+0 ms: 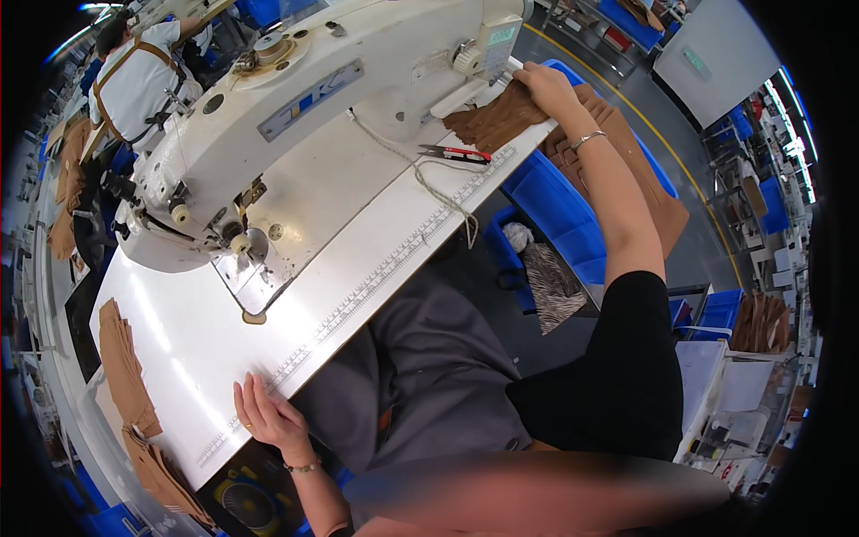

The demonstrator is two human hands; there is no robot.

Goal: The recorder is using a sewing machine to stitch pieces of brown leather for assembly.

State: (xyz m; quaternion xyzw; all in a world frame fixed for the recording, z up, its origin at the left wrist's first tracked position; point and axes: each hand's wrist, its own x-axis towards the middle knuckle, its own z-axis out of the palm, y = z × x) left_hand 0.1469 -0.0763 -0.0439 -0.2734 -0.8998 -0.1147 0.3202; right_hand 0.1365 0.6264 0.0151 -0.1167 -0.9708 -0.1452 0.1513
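My left hand [271, 419] is at the front edge of the white sewing table [170, 358], fingers stretched and slightly apart, holding nothing. At the table's far right end, my right hand [548, 89] curls over a small stack of dark brown cut pieces [494, 123] with wavy edges and grips it from above. The thumb and some fingertips of that hand are hidden. Between my hands stands a white industrial sewing machine [376, 67], its needle area [242, 237] bare of material. Red-handled thread snips [456, 154] lie beside the brown stack.
A light cord [429, 183] hangs over the front edge, across a printed ruler strip [385, 282]. Blue bins [559, 210] with larger brown pieces [617, 152] stand right of the table. More brown pieces [128, 367] lie along the left edge. Another person [143, 80] works at the far left.
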